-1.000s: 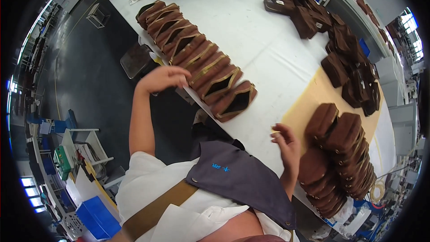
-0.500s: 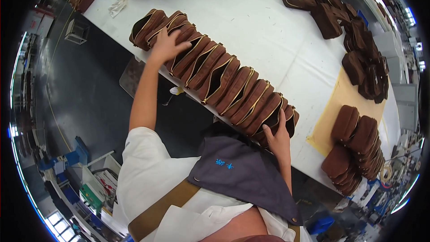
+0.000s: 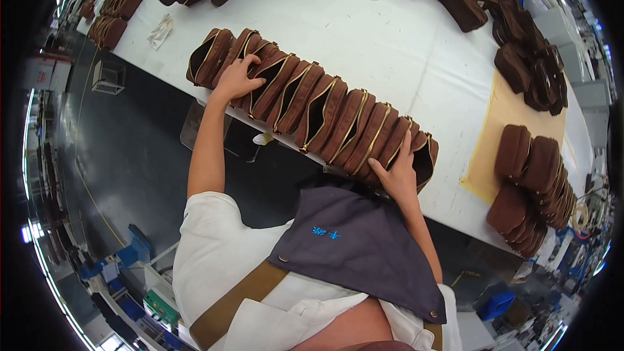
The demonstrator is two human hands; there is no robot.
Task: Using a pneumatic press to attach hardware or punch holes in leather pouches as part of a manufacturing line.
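A slanting row of several brown zip bags (image 3: 323, 114) stands along the near table edge, many with gold zippers undone and dark insides showing. Near the left end, my left hand (image 3: 238, 81) is closed over the top of a bag, its thumb and fingers bent around it. At the right end, my right hand (image 3: 398, 174) grips the second-to-last bag between thumb and fingers. The last bag (image 3: 426, 159), beside that hand, gapes open. My fingertips are partly hidden among the bags.
The bags stand on a white-covered table (image 3: 351, 32). Brown bags (image 3: 533, 162) are stacked at the right beside a yellow sheet (image 3: 484, 146). Darker bags (image 3: 520, 39) pile up at the far right. A crumpled white cloth (image 3: 160, 31) lies at the left edge, with more bags (image 3: 116, 3) beyond.
The view has shifted a little. My left fingers have curled down onto a bag. At the right end, the bag under my right hand is pressed narrower and the last bag shows more of its opening.
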